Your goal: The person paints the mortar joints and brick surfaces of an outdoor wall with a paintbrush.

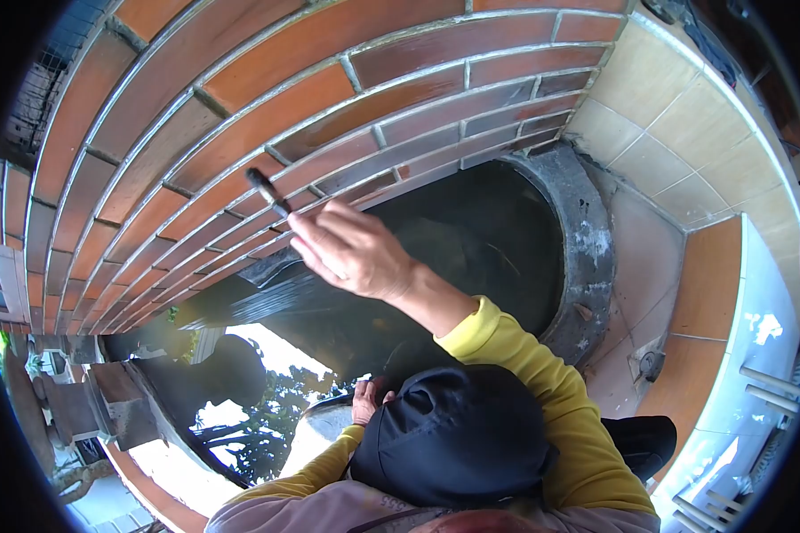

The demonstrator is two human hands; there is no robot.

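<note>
My right hand [356, 249] is raised in front of the brick wall [320, 93], its fingers closed around a small paintbrush [267, 190]. The dark bristle end points up and left, overlapping the bricks and mortar lines in this view; most of the handle is hidden in my grip. Lower down, my left hand [364, 402] rests on a pale rim [320, 428] by the water, fingers spread over its edge. A black cap [462, 435] covers part of the view below my hands. Both arms wear yellow sleeves [542, 373].
Below the wall lies a dark pond [471, 240] with bright reflections, bounded at the right by a curved grey concrete edge [587, 240]. Beige tiles [684, 133] line the right-hand wall. A floor drain [649, 362] sits beyond the pond, and brick blocks [120, 400] stand at the left.
</note>
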